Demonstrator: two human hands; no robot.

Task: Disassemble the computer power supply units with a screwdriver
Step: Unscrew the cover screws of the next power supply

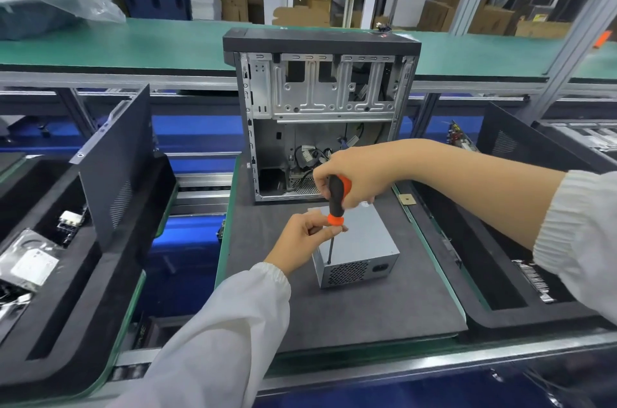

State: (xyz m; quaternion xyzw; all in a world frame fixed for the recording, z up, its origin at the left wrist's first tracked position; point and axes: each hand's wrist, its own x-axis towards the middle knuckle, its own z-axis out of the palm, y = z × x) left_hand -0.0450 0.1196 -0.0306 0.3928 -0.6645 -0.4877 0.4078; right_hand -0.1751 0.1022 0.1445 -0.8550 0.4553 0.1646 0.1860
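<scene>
A grey metal power supply unit (362,247) lies on the dark foam mat (350,314), its vent grille and socket facing me. A black-and-orange screwdriver (335,204) stands nearly upright, its tip on the unit's near-left top corner. My right hand (354,174) grips the handle from above. My left hand (305,234) pinches the shaft just under the orange collar. Behind the unit stands an open computer case (320,107) with loose cables inside.
A black side panel (117,167) leans in the foam tray (50,274) at the left, which holds a drive and small parts. Another foam tray (484,274) with a panel and parts sits at the right. A green conveyor (133,43) runs behind.
</scene>
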